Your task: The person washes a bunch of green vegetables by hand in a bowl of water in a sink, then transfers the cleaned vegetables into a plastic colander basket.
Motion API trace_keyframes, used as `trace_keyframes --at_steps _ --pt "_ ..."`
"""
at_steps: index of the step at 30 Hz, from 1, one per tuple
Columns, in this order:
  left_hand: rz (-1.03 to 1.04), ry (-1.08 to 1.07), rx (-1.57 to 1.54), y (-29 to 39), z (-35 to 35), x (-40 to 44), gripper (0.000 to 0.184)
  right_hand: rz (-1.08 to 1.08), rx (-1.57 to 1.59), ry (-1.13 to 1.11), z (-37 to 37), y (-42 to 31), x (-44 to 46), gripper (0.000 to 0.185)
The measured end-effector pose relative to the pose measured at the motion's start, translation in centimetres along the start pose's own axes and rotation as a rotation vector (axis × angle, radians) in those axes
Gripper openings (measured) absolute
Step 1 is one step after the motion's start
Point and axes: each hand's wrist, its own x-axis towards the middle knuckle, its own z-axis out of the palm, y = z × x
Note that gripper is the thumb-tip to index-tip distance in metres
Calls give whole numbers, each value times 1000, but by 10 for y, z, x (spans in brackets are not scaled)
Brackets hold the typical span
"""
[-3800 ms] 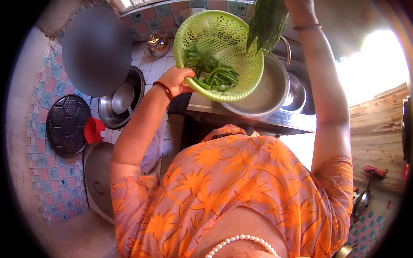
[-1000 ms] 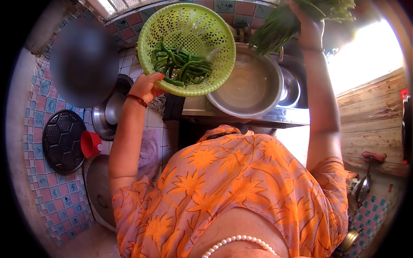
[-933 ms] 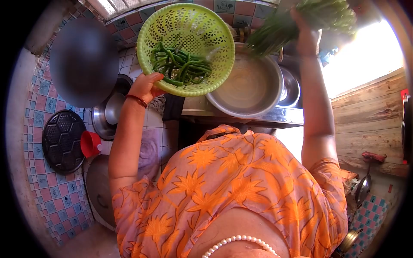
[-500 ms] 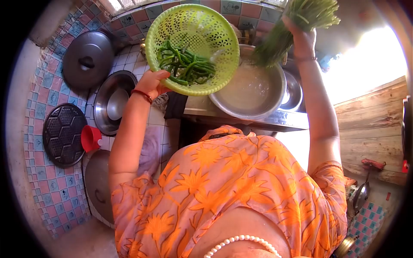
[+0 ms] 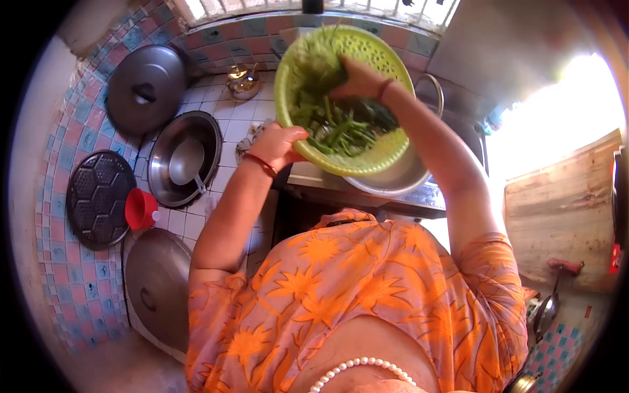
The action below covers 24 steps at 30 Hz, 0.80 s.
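My left hand [image 5: 278,145] grips the near left rim of a lime-green plastic colander [image 5: 388,51], held tilted above the counter. Long green pods [image 5: 347,131] lie in its lower part. Over the colander, my right hand [image 5: 357,80] is closed round a bunch of green leafy stems [image 5: 316,62], which hangs inside the bowl and is smeared by motion. Dark leafy greens are visible under my right wrist. Behind and below the colander stands a large metal basin [image 5: 396,185], mostly hidden by it.
At the left are a steel bowl [image 5: 211,141] with a smaller pan in it, a dark lid [image 5: 157,72], a black perforated plate [image 5: 101,200], a red cup [image 5: 139,209] and a big round lid [image 5: 157,288]. A shiny small pot [image 5: 244,84] stands by the tiled wall.
My right hand has brought the bunch of greens left from above the basin into the colander. The colander has shifted right and down, now covering much of the basin.
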Motion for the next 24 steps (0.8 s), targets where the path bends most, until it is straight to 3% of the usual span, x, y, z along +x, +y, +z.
trace_keyframes --at_steps 3,8,12,13,17,20,24 --pt "-80 2 -177 -31 -12 6 26 -91 -36 -108 34 0 -5 87" --pt "-9 36 -43 -39 -19 -9 29 -29 16 -139 15 10 -17 84" --pt "2 53 -75 -35 -28 -13 30 -128 -71 -265 6 21 -22 54" --pt "2 54 -86 -36 -30 -13 30 -180 1 -222 7 21 -22 44" --pt "-30 6 -121 -38 -29 -14 28 12 -140 202 2 20 -10 42" --pt "-60 -1 -134 -33 -25 -17 26 -57 -259 194 10 30 -13 48" --pt "-54 34 -127 -35 -21 -21 24 -101 -192 127 6 21 -35 56"
